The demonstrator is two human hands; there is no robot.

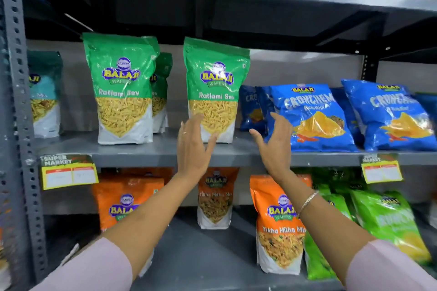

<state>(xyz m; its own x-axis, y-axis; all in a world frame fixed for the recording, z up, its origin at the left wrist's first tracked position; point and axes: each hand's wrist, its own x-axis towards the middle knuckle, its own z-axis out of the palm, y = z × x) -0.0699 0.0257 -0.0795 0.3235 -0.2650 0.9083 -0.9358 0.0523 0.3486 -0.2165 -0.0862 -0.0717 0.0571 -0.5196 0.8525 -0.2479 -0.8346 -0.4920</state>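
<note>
at frame centre, the left hand (192, 149) and right hand (275, 146) flanked the green pouch (216, 87) on the shelf (153, 157), fingers spread wide, holding nothing.

pale pink sleeves (89, 267), ring (184, 133) on the left hand (192, 151), thin gold bangle (307, 203) on the right wrist.

Ratlami Sev pouch (214, 87) standing on the middle shelf (142, 159), left hand (192, 146) before its lower part, right hand (275, 146) just right of it, Crunchem bags (312, 118) further right, Tikha Mitha Mix pouches (279, 224) on the shelf below (208, 257).
</note>
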